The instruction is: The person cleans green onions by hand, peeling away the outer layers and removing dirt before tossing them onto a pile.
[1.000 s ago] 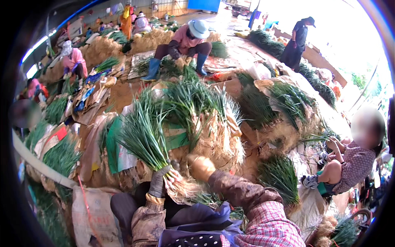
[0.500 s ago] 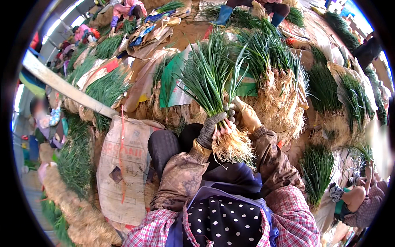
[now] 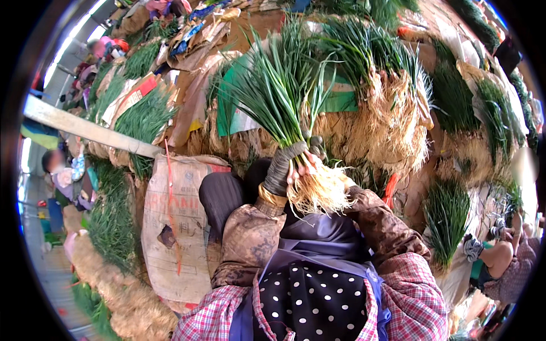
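My left hand, in a grey glove with a yellowish cuff, is wrapped round the pale stems of a bunch of spring onions. Its long green leaves fan up and away from me. Pinkish stem ends and a thick tuft of straw-coloured roots hang toward my lap. The right forearm, in a brown patterned sleeve, reaches in to the roots' right side. My right hand is hidden behind the roots, so its fingers do not show.
Large piles of rooted onions lie ahead, partly over a green and white sack. A printed woven sack lies left of my knee, below a pale beam. Another bunch lies right. Other people sit at left and lower right.
My right hand, earlier in sight beside the stems in a tan glove, has dropped down behind the roots. The left hand keeps its hold, and the bunch sits slightly higher and further left.
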Demonstrator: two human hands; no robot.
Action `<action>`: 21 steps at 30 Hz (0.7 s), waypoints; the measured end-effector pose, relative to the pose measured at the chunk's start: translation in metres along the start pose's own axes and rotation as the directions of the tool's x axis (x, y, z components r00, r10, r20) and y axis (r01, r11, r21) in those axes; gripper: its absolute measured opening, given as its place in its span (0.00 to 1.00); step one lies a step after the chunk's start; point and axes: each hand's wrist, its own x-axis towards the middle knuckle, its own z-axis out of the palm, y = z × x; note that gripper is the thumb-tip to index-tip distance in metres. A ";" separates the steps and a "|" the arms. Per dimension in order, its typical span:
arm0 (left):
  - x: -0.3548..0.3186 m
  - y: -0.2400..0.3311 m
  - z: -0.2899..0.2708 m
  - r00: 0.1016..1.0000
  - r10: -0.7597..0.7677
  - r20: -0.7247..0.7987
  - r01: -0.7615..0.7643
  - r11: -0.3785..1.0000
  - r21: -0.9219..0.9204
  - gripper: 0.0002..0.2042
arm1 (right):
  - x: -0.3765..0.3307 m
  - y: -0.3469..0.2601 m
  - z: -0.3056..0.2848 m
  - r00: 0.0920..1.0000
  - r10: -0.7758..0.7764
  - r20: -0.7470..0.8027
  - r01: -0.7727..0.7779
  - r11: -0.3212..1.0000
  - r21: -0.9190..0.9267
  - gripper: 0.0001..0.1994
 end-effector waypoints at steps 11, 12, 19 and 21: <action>-0.012 0.027 -0.038 0.998 -0.044 0.054 0.047 0.997 -0.062 0.23 | -0.015 0.017 -0.010 0.917 0.119 -0.382 -0.170 0.980 -0.105 0.20; -0.011 0.028 -0.042 0.998 -0.065 0.027 0.066 0.997 -0.032 0.23 | -0.009 0.023 -0.010 0.934 0.093 -0.346 -0.132 0.987 -0.092 0.22; -0.015 0.023 -0.036 0.995 -0.075 -0.061 0.073 0.996 -0.041 0.24 | 0.036 0.005 0.012 0.977 0.012 -0.214 -0.018 0.999 -0.027 0.31; -0.016 0.023 -0.032 0.995 -0.071 -0.063 0.069 0.997 -0.036 0.24 | 0.047 0.000 0.016 0.975 -0.027 -0.221 0.025 1.000 -0.009 0.29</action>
